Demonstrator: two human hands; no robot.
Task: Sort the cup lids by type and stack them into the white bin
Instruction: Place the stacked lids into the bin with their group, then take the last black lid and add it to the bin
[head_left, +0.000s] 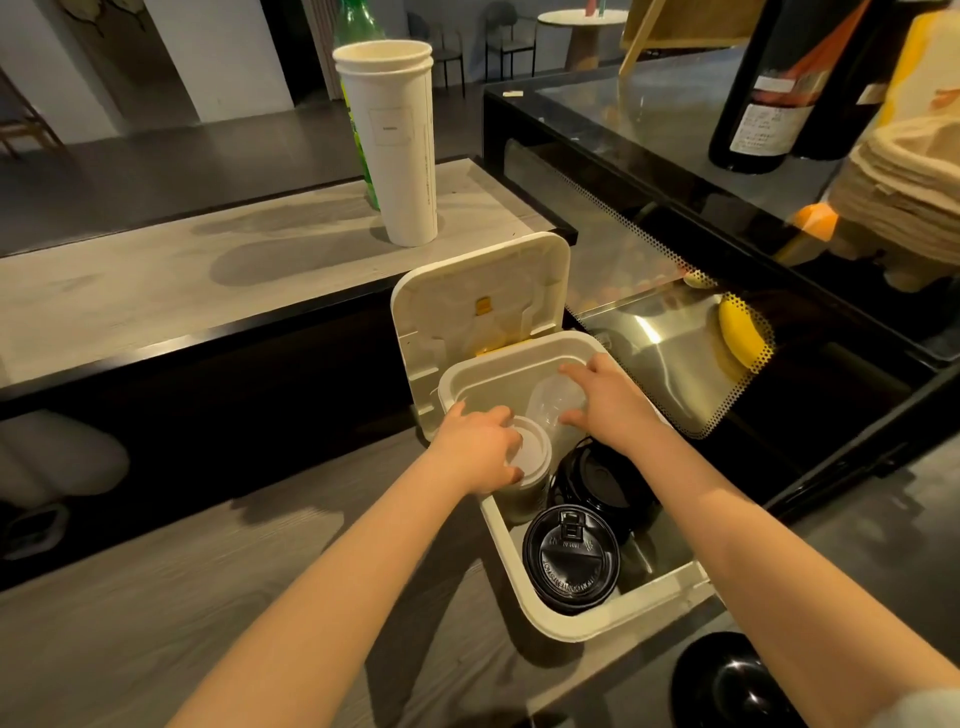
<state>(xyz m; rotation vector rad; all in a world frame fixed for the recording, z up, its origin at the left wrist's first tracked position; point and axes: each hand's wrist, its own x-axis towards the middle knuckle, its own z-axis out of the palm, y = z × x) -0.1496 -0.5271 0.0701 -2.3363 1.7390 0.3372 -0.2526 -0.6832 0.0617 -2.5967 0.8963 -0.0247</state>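
The white bin stands open on the wooden counter, its hinged cover tipped up behind it. Inside, a stack of white lids stands at the left; my left hand grips its top from the left. At the far end sits a stack of clear lids, and my right hand curls around it from the right. Two stacks of black lids fill the near part: one at the front, one behind it.
A tall stack of white paper cups stands on the raised ledge beyond the bin, a green bottle behind it. A glass display case runs along the right. A black round object lies near the front right.
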